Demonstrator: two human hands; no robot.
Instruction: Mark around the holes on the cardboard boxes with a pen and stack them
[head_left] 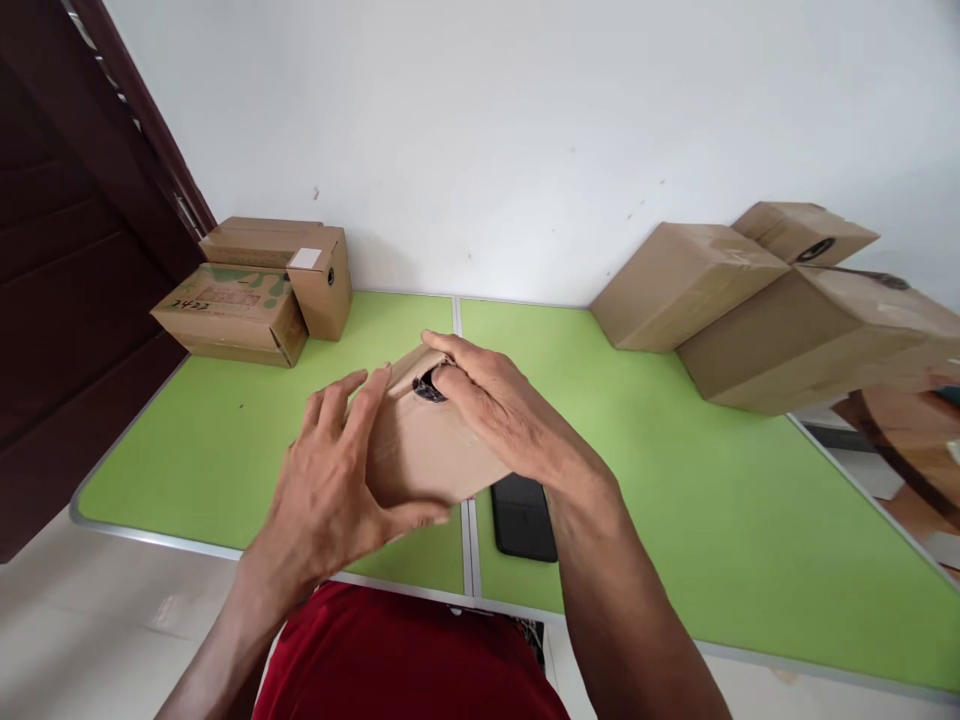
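A small brown cardboard box point(427, 455) is held up between my two hands over the green table, tilted. It has a round hole near its upper edge with dark, shiny material inside. My left hand point(330, 470) grips the box's left side, thumb along the lower edge and fingers spread toward the top. My right hand point(495, 405) holds the upper right part, its thumb at the hole and fingers over the top edge. Under the box and my right wrist, a black phone point(523, 518) lies partly covered on the table.
Several cardboard boxes point(232, 312) stand at the green table's point(652, 500) back left. More boxes point(690, 285) are stacked at the back right, by the white wall. A dark red door point(75, 240) is on the left. A brown round object point(900, 450) shows beyond the right edge.
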